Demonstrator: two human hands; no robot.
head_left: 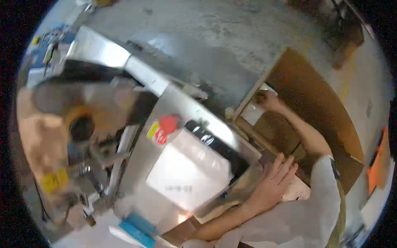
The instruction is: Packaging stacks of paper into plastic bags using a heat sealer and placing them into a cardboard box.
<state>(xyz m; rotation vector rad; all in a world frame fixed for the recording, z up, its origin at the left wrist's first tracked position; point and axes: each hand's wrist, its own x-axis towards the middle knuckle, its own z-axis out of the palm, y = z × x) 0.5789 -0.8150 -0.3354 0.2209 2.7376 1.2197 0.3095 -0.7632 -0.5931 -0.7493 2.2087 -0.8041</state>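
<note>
My right hand [268, 100] reaches into a large open cardboard box [318, 95] on the right, at its far inner side. Its fingers are curled and blurred against a white item [252, 113]; what they grip is hidden. My left hand [275, 180] lies with fingers spread and stretched out over the near edge of the box, holding nothing. Beside that hand, a pale flat piece [298, 190] shows under my arms. To the left of the box, a white sheet or packet [182, 177] with a clear glossy cover lies on a metal work surface [134, 173].
A black glossy strip [219, 146] borders the white packet. Red and yellow labels [159, 131] mark the metal surface. A blue box [138, 229] sits at the near left. Machine parts [89, 161] fill the left side. Grey floor [198, 41] stretches behind.
</note>
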